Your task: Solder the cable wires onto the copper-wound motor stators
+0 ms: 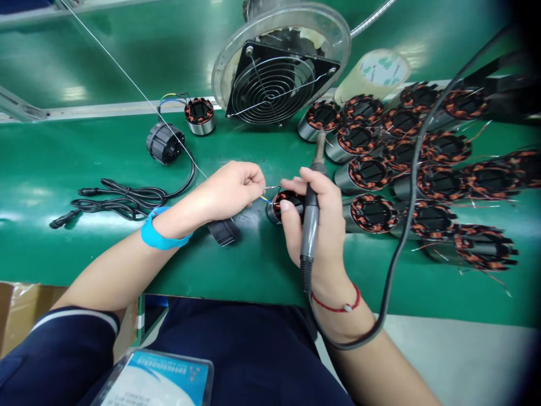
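From where I stand, the closest thing to both sets of fingers is a small wound motor core (276, 210) on the green table (236, 270), just right of the left fingertips and partly hidden by the right thumb. The right hand (327, 225) is the nearer one, though I cannot tell whether that thumb touches the core. Its fingers curl round a soldering iron (310, 225), whose long axis points forward, away from the person, so its tip lies beyond the fingers and well apart from that core. The left hand (230, 189) has thumb and forefinger pressed together, pinching a thin wire end (271, 188) that points rightward, above the core; yellow and blue leads (265, 199) show just below the pinch. A pale strand (143, 95) slants from far ahead on the left to the back of that hand. More wound cores (374, 213) crowd to the right of the right fingers. As for writing, the tape roll (382, 67) ahead of them has green print, and the badge (169, 378) nearer the body shows small lines; I can read neither.
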A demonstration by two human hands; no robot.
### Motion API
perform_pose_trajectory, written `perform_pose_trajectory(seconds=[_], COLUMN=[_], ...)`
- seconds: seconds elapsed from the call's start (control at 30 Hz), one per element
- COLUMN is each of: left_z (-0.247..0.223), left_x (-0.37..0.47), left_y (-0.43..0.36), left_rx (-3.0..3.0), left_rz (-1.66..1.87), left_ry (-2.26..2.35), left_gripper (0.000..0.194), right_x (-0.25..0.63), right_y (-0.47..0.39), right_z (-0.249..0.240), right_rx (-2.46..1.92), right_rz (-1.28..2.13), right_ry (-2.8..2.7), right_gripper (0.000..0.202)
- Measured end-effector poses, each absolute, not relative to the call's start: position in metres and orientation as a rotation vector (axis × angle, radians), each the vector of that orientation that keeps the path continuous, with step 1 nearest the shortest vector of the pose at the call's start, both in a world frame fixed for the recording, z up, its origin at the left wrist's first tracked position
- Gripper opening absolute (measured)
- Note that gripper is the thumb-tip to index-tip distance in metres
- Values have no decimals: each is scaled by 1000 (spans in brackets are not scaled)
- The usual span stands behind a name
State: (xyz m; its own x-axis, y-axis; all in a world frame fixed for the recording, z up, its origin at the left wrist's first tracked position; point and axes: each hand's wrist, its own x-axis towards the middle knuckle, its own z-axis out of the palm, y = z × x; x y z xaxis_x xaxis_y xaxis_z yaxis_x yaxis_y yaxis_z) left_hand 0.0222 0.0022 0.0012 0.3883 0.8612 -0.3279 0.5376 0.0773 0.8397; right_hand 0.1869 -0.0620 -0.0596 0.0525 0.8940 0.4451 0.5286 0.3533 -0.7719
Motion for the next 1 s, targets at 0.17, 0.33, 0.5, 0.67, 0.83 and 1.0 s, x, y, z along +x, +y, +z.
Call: perform_pose_trajectory(seconds=[0.17, 0.33, 0.5, 0.67, 0.83, 1.0], left_z=[4, 3, 1, 5, 9, 12], left_x=[22, 22, 20, 15, 12, 14], left_y=[2, 1, -1, -2, -3, -5], left_rx=[1616, 1628, 1646, 1737, 1863, 1841], left_rz=[383, 428, 497, 508, 486, 430], left_ry=[1270, 1290, 1301, 1118, 1014, 1052], left_gripper=[12, 10, 10, 9, 10, 9], right_x=[184, 179, 174, 172, 175, 176], right_y=[-63, -63, -62, -61, -60, -58], right_z=[-59, -60, -60, -58, -58, -58], right_rx=[-1274, -1198, -1195, -1163, -1111, -1079], right_rz=[455, 369, 376, 469, 567, 581], right_ry=[-1590, -1626, -1662, -1513, -1417, -1443], right_gripper=[48, 57, 49, 49, 49, 49])
